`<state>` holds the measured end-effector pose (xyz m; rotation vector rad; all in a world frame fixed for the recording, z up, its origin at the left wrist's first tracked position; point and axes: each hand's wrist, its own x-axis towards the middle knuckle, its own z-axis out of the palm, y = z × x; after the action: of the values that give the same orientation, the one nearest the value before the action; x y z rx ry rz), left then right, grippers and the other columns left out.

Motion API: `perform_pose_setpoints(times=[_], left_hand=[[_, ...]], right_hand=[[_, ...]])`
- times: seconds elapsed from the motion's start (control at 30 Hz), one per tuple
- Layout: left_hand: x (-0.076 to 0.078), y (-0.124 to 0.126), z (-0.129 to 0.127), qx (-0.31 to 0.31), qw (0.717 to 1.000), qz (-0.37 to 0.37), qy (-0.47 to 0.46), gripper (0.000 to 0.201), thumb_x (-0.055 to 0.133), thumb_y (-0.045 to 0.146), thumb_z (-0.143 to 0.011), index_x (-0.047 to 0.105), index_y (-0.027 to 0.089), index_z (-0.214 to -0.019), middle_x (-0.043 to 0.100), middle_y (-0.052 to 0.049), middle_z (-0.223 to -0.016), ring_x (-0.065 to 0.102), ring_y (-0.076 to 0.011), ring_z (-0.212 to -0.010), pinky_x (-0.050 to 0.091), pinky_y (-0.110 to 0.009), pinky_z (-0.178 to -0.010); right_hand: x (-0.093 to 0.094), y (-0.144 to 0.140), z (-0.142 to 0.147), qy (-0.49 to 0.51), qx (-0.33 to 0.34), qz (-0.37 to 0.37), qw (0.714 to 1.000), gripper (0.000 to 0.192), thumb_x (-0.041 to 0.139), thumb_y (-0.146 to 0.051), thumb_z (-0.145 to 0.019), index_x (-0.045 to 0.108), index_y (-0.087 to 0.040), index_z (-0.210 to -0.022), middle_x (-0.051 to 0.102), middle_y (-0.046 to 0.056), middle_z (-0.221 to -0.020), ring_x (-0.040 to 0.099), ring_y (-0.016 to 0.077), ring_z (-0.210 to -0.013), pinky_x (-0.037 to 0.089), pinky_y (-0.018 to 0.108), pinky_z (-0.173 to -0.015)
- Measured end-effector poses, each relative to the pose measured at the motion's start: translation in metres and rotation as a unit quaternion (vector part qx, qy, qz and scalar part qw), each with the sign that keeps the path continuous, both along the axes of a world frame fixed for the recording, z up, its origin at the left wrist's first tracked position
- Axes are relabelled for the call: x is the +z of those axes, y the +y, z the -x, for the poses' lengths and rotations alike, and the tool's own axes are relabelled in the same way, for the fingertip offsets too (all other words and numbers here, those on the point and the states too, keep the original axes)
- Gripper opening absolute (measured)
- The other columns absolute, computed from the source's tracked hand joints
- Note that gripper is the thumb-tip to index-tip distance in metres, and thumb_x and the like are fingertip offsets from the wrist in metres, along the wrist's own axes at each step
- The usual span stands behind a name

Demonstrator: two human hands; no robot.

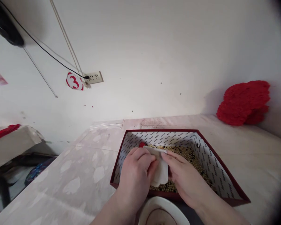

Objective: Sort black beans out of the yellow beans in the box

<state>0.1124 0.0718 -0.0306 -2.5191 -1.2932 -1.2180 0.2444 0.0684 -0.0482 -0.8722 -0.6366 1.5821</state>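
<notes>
The left hand is curled, thumb and fingers drawn together against the front face of a flat, off-white piece; I cannot tell whether they pinch the piece itself or something smaller. The right hand pinches the same piece at its 2 o'clock edge, thumb on the front and the other fingers mostly hidden behind. The piece is tilted, held above an open box with a dark red rim and a white, letter-printed lining, a little to the 9 o'clock side of the box's middle.

Gold and black beads cover the floor of the box, and a small red item shows at its 10 o'clock, just beyond the left hand. A white bowl is near the box at 6 to 7 o'clock, partly cut off by the lower edge of the view.

The box rests on a table with a pale, patterned cover. Taking the box as the centre, a fluffy red bundle lies at 2 o'clock against the wall, and a socket strip with a black plug is at 10 o'clock.
</notes>
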Motion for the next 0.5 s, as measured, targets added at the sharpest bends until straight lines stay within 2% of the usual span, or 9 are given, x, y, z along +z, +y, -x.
perform_pose_setpoints(times=[0.13,0.3,0.5], left_hand=[[0.0033,-0.0017,0.0055,-0.011,1.0,0.019,0.006,0.015,0.052,0.013,-0.085,0.066,0.019,-0.085,0.061,-0.005,-0.083,0.054,-0.0181,-0.079,0.047,-0.033,-0.071],[0.006,-0.005,0.005,0.022,0.999,0.049,0.011,0.013,0.052,0.009,-0.081,0.059,0.017,-0.073,0.058,-0.004,-0.08,0.052,-0.0185,-0.079,0.045,-0.034,-0.071],[0.0024,-0.006,-0.0013,0.035,0.998,0.013,0.048,0.016,0.051,0.01,-0.082,0.056,0.018,-0.068,0.056,-0.003,-0.077,0.05,-0.0188,-0.077,0.042,-0.035,-0.071]], right_hand=[[-0.0002,0.0003,-0.0007,-0.01,-0.012,0.003,1.0,0.022,0.07,-0.038,-0.069,0.068,-0.023,-0.085,0.068,-0.001,-0.066,0.057,0.0157,-0.059,0.041,0.026,-0.053],[-0.0021,-0.0017,-0.0014,-0.069,-0.041,-0.009,0.997,0.029,0.071,-0.04,-0.067,0.069,-0.025,-0.092,0.072,0.002,-0.09,0.063,0.0226,-0.084,0.048,0.032,-0.069],[-0.0056,0.0003,-0.0019,-0.092,-0.054,-0.048,0.993,0.031,0.071,-0.042,-0.068,0.069,-0.024,-0.093,0.069,0.004,-0.106,0.059,0.0249,-0.1,0.048,0.031,-0.075]])
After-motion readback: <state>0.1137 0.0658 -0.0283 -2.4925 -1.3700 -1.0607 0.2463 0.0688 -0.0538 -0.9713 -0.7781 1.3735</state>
